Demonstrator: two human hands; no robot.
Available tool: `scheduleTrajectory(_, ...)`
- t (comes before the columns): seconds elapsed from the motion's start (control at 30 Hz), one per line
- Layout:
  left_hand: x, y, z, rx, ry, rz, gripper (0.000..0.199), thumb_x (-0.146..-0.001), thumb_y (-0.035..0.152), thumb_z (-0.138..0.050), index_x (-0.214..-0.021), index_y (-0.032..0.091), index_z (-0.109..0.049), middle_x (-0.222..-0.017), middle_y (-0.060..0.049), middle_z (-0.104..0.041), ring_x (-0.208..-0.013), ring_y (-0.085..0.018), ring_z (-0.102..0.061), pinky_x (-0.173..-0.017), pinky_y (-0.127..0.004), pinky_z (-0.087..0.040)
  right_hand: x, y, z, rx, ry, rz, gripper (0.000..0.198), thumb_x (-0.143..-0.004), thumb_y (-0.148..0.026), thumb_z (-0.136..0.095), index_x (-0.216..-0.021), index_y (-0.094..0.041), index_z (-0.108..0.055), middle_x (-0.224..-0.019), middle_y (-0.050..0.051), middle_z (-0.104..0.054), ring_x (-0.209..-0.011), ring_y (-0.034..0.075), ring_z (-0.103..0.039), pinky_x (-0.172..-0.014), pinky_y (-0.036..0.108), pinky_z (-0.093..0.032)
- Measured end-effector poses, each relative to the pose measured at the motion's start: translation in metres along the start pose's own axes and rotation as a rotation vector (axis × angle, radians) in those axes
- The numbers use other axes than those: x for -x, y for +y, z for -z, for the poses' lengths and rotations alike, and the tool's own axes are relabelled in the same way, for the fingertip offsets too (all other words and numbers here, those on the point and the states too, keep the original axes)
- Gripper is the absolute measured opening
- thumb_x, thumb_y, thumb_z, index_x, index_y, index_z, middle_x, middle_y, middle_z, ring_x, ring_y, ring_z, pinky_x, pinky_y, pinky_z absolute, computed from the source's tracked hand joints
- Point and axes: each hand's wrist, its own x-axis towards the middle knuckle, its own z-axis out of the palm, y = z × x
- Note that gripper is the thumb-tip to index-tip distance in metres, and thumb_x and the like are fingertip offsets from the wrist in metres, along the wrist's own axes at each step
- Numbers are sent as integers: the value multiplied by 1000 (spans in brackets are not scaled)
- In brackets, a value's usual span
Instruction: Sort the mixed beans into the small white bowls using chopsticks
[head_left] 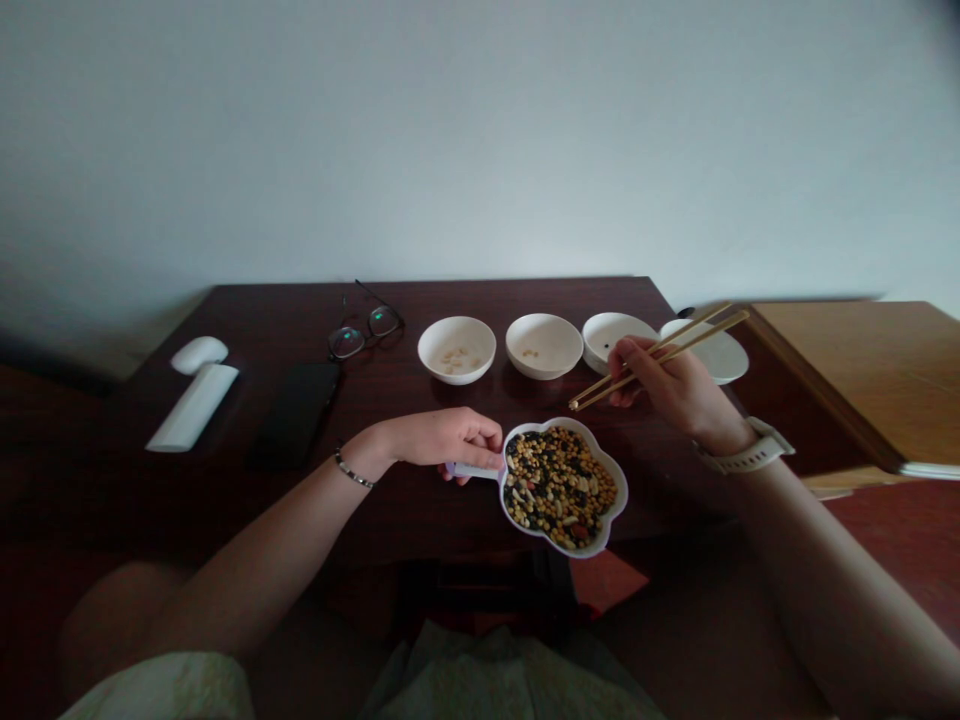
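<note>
My left hand [469, 442] is closed round the handle of a white flower-shaped scoop [619, 487]. Mixed beans and seeds [559, 485], yellow, black and pale, fill it. Between the fingers of my right hand [664, 378] is a pair of chopsticks [697, 335]. Their tips meet just above the scoop's far rim and pinch a small pale bean [574, 404]. Several white bowls stand in a row behind the scoop. A few pale pieces lie in the leftmost bowl [457, 350], a couple in the second bowl [544, 346], and a dark bean in the third bowl [611, 330].
The rightmost bowl [712, 352] is partly behind my right hand. Glasses [366, 333], a black phone [298, 410] and a white hinged-looking device [193, 408] lie on the left of the dark table [285, 300]. A wooden surface [855, 360] adjoins at right; a wall rises behind.
</note>
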Motion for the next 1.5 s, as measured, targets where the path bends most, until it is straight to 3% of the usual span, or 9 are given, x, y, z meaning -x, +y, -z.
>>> scheduleTrajectory(0.23, -2, -5, -1, 57, 19, -5, 42, -96, 59, -78, -101, 19, -70, -85, -1, -68, -67, -13, -66, -55, -21, -50, 7, -10, 1, -401, 136, 24, 41, -108, -53, -66, -82, -21, -68, -75, 4, -67, -54, 12, -62, -48, 25, -51)
scheduleTrajectory(0.37, -4, -6, -2, 73, 32, -8, 42, -96, 59, -78, -101, 19, -70, -84, -1, -67, -67, -14, -65, -54, -21, -49, 5, -11, -16, -582, 119, 2, 41, -104, -55, -70, -81, -21, -65, -79, 3, -63, -55, 11, -62, -45, 24, -48)
scheduleTrajectory(0.63, -3, -9, -1, 45, 10, -25, 41, -99, 60, -74, -102, 19, -68, -81, -1, -66, -66, -14, -65, -55, -22, -50, -29, -29, -58, -680, 192, 113, 41, -101, -59, -71, -85, -23, -64, -84, 1, -64, -62, 10, -66, -53, 22, -53)
scheduleTrajectory(0.83, -1, -9, -2, 37, 28, -45, 38, -100, 56, -73, -104, 19, -69, -84, -2, -67, -68, -14, -65, -56, -22, -50, -46, -35, -81, -634, 126, 98, 40, -99, -63, -73, -91, -24, -65, -90, 2, -68, -74, 13, -72, -67, 24, -62)
scheduleTrajectory(1.03, -3, -11, -2, 37, 91, -94, 38, -100, 56, -71, -103, 18, -71, -84, -2, -65, -67, -13, -62, -56, -22, -48, -23, -20, -55, -538, 147, 31, 32, -98, -55, -79, -97, -25, -69, -89, 0, -68, -69, 12, -70, -60, 21, -59)
scheduleTrajectory(1.2, -4, -8, -2, 44, 114, -69, 37, -100, 55, -70, -101, 18, -69, -78, -1, -63, -65, -13, -60, -54, -22, -45, 2, -17, -30, -489, 42, -59, 40, -104, -61, -68, -93, -23, -73, -80, 4, -71, -66, 16, -69, -56, 27, -58)
scheduleTrajectory(1.33, -5, -5, -2, 53, 108, -46, 39, -100, 57, -71, -101, 18, -68, -76, 1, -61, -65, -13, -59, -55, -21, -45, 16, -20, -28, -353, -42, -17, 51, -110, -64, -55, -84, -22, -70, -64, 3, -67, -57, 15, -61, -54, 27, -51)
scheduleTrajectory(1.5, -7, -5, -1, 39, 111, -24, 43, -99, 61, -71, -102, 19, -67, -80, 0, -63, -64, -13, -59, -54, -21, -44, 23, -22, -39, -281, -104, 31, 51, -111, -64, -53, -84, -23, -65, -62, 2, -68, -55, 15, -62, -55, 27, -50)
